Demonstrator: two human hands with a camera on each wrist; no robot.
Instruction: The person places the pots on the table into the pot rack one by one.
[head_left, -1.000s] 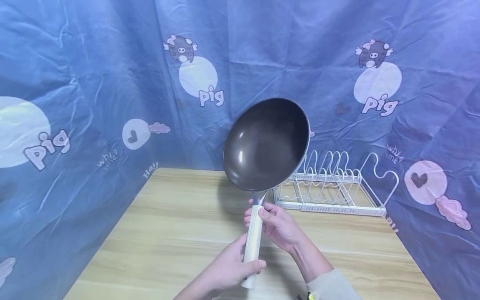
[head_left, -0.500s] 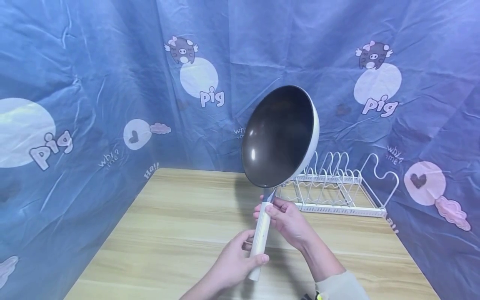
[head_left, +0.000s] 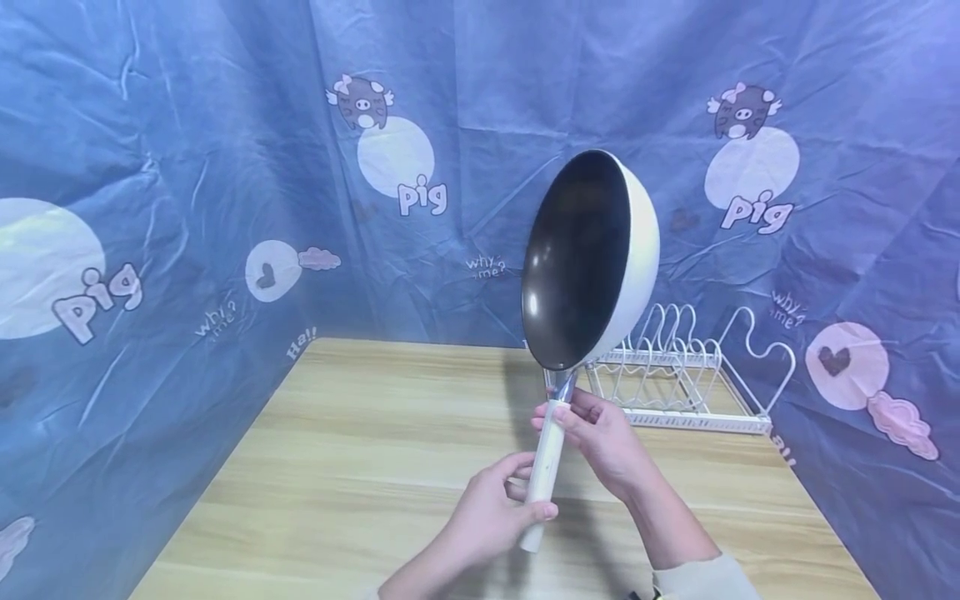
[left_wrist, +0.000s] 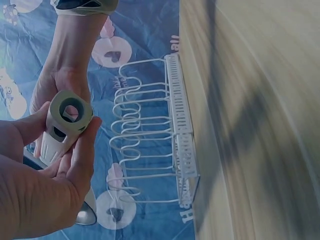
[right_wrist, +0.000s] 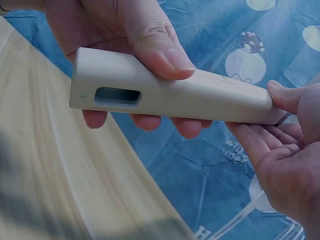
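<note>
A frying pan (head_left: pixel 577 258) with a dark inside and white outer wall is held up above the table, bowl on top, its inner face turned toward the left. My left hand (head_left: pixel 498 508) grips the lower part of its cream handle (head_left: pixel 546 467), thumb across the front. Higher up, near the metal neck, my right hand (head_left: pixel 607 437) pinches the handle between thumb and fingers. In the right wrist view, the left hand (right_wrist: pixel 145 35) wraps the slotted end and the right hand (right_wrist: pixel 290 150) holds the other end. The left wrist view looks at the handle's hollow end (left_wrist: pixel 70 110).
A white wire rack (head_left: pixel 690 375) with several upright loops stands at the back right of the wooden table (head_left: pixel 360 433), partly behind the pan. Blue printed cloth (head_left: pixel 225 167) hangs along the back and both sides.
Both hands have carried the pan to the right and slightly up. The pan has turned, so its white outer wall shows more now. Both hands keep hold of the handle.
</note>
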